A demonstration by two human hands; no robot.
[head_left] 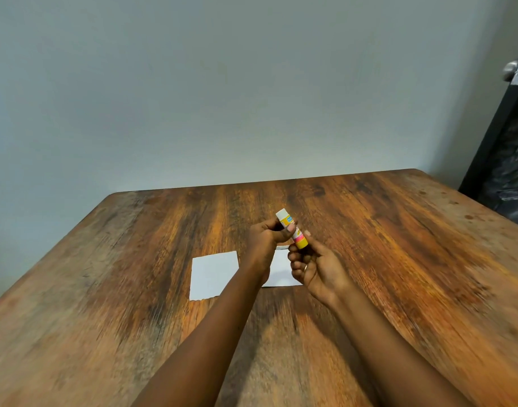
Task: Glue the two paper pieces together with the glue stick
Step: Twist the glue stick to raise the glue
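Note:
Both my hands hold a glue stick [293, 231] above the table's middle; it is yellow with a pink band and a white end pointing up and away. My left hand [266, 240] grips its upper part with thumb and fingers. My right hand [313, 267] pinches its yellow lower end. A white paper piece [212, 274] lies flat on the wood, left of my hands. A second white paper piece [281, 270] lies under my hands, mostly hidden by them.
The wooden table [398, 259] stretches wide on all sides and meets a pale wall at its far edge. A dark door with a metal knob [513, 70] stands at the far right.

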